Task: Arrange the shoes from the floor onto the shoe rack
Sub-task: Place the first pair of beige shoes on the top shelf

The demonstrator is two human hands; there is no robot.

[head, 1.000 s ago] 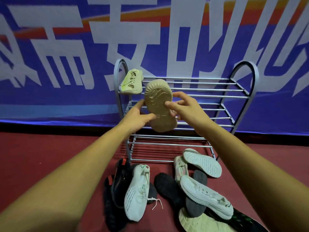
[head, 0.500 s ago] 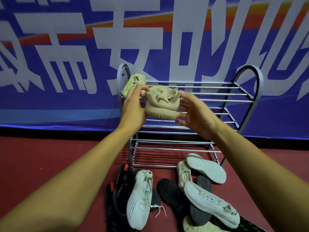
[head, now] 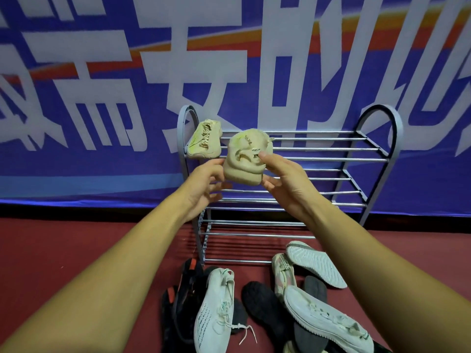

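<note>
A beige shoe hangs upright, toe away from me, at the front of the top shelf of the grey metal shoe rack. My right hand pinches its right side, thumb on top and fingers beneath. My left hand cups its left edge, the thumb touching it and the fingers curled under its lower corner. Its matching beige shoe rests on the top shelf at the far left.
Several shoes lie on the red floor before the rack: a white sneaker, black shoes, an upturned white sole, another white sneaker and dark soles. A blue banner covers the wall behind.
The beige shoe has been turned from sole-towards-me to upright and lifted to the top shelf, beside the other beige shoe. Both hands rose with it.
</note>
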